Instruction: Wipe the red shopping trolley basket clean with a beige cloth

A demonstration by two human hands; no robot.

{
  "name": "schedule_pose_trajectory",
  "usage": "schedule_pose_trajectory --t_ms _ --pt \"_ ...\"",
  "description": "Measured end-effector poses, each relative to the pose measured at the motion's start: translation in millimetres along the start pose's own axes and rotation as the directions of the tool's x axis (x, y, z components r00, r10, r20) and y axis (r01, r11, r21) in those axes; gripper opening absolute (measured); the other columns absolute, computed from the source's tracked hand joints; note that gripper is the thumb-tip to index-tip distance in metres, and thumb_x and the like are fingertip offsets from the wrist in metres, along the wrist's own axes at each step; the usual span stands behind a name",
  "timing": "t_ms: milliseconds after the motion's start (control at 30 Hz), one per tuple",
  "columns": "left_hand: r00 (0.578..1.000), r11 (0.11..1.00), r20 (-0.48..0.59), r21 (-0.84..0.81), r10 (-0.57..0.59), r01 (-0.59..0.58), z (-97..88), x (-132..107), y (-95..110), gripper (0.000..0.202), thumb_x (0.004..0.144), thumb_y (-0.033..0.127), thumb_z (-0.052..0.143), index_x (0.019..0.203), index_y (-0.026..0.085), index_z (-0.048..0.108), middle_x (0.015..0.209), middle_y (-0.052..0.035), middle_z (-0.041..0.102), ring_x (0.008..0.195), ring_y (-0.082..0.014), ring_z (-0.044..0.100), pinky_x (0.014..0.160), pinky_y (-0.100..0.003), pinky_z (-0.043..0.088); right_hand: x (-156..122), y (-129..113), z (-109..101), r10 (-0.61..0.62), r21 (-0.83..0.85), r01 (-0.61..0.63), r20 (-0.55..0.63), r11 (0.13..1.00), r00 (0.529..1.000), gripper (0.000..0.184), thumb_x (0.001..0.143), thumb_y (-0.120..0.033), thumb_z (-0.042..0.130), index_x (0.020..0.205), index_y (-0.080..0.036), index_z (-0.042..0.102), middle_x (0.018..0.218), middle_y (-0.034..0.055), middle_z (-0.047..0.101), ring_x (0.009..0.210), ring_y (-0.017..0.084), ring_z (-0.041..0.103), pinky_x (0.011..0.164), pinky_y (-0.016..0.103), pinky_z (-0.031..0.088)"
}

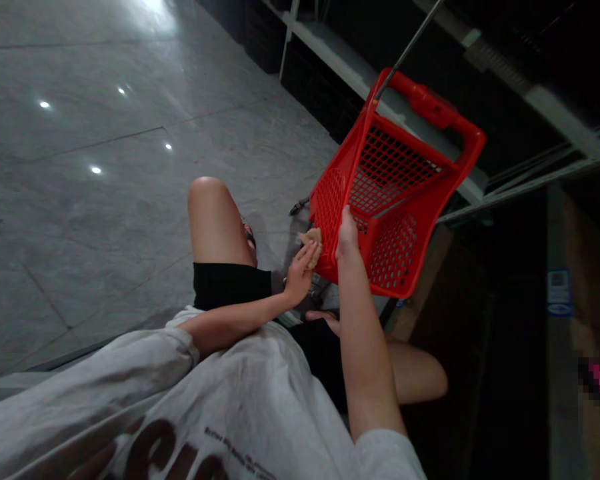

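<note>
A red plastic shopping basket (395, 180) with mesh walls and a red handle tilts in front of me, resting low by the floor. My right hand (347, 241) grips the basket's near rim. My left hand (301, 270) holds a small tan cloth or sponge (311, 237) pressed against the basket's outer left wall. I am crouched, with my bare knees and black shorts showing below the hands.
Grey polished floor tiles (105, 167) stretch to the left with light reflections. Dark shelving with a white edge (330, 57) runs along the top right. A brown board or carton side (420, 293) and a shelf label (559, 290) stand at the right.
</note>
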State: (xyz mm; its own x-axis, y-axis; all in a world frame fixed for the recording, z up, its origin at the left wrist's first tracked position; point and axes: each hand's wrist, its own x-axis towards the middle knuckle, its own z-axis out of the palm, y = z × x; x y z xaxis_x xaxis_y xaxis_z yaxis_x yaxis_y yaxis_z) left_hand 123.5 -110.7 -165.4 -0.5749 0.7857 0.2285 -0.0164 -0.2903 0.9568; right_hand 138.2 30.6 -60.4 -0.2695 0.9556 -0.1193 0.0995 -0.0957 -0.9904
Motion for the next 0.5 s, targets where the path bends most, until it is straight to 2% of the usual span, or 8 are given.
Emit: schedule_pose_trajectory --t_ms 100,133,200,300,367,433,500 --pt "0.990 0.991 -0.067 0.040 -0.125 0.128 -4.0 -4.2 -24.8 0.056 0.084 0.008 0.049 0.134 0.026 0.068 0.147 -0.0078 0.059 0.144 -0.0271 0.048 0.127 -0.057 0.028 -8.6 -8.5 3.0 0.040 0.010 -0.039 -0.075 0.999 0.996 0.067 0.099 -0.064 0.033 0.140 -0.017 0.058 0.150 0.0081 0.059 0.141 0.017 0.053 0.123 0.039 0.037" --pt "0.990 0.992 -0.073 0.040 -0.117 0.121 -2.2 -1.3 -26.0 0.057 0.084 0.008 0.049 0.135 0.026 0.067 0.148 -0.0076 0.059 0.144 -0.0276 0.048 0.127 -0.057 0.028 -12.2 -10.7 3.0 0.034 -0.005 -0.034 -0.085 0.999 0.996 0.067 0.098 -0.064 0.034 0.139 -0.017 0.059 0.149 0.0083 0.060 0.142 0.017 0.052 0.124 0.040 0.035" --pt "0.998 1.000 -0.054 0.015 -0.010 0.011 5.6 15.2 -17.7 0.060 0.087 0.008 0.046 0.140 0.029 0.063 0.152 -0.0053 0.055 0.145 -0.0268 0.047 0.127 -0.055 0.030 -19.5 -12.8 1.0 0.015 -0.046 -0.019 -0.102 0.999 0.995 0.066 0.097 -0.065 0.038 0.135 -0.017 0.062 0.148 0.0101 0.060 0.145 0.019 0.049 0.125 0.041 0.033" --pt "0.980 0.980 -0.019 -0.025 0.198 -0.199 20.9 66.8 4.7 0.063 0.090 0.008 0.042 0.146 0.032 0.058 0.155 -0.0011 0.052 0.148 -0.0242 0.044 0.128 -0.051 0.030 -30.0 -11.0 -5.6 -0.011 -0.076 0.006 -0.058 0.997 0.998 0.067 0.091 -0.068 0.049 0.127 -0.016 0.069 0.146 0.0127 0.062 0.146 0.022 0.048 0.126 0.042 0.030" --pt "0.965 0.965 -0.008 -0.028 0.262 -0.263 27.9 111.4 12.9 0.062 0.089 0.009 0.043 0.145 0.029 0.058 0.155 -0.0025 0.052 0.148 -0.0238 0.043 0.129 -0.051 0.027 -38.1 -8.7 -12.0 -0.039 -0.073 0.039 -0.001 0.997 0.999 0.069 0.087 -0.073 0.053 0.124 -0.018 0.071 0.145 0.0120 0.063 0.145 0.024 0.050 0.127 0.042 0.030" --pt "0.974 0.973 -0.034 -0.038 0.225 -0.226 28.4 151.9 9.3 0.056 0.087 0.010 0.048 0.140 0.024 0.063 0.151 -0.0054 0.056 0.146 -0.0240 0.046 0.129 -0.052 0.026 -47.8 -7.1 -21.0 -0.052 -0.077 0.055 0.040 0.996 0.998 0.070 0.083 -0.076 0.057 0.123 -0.020 0.073 0.143 0.0106 0.065 0.145 0.024 0.050 0.127 0.043 0.030" --pt "0.986 0.987 -0.084 -0.062 0.142 -0.147 21.4 177.5 -5.0 0.047 0.085 0.011 0.053 0.128 0.020 0.068 0.141 -0.0072 0.064 0.141 -0.0241 0.050 0.128 -0.052 0.027 -57.8 -6.4 -33.6 -0.029 -0.084 0.036 0.081 0.996 0.996 0.070 0.080 -0.076 0.061 0.121 -0.021 0.074 0.137 0.0096 0.069 0.144 0.025 0.052 0.127 0.047 0.030"
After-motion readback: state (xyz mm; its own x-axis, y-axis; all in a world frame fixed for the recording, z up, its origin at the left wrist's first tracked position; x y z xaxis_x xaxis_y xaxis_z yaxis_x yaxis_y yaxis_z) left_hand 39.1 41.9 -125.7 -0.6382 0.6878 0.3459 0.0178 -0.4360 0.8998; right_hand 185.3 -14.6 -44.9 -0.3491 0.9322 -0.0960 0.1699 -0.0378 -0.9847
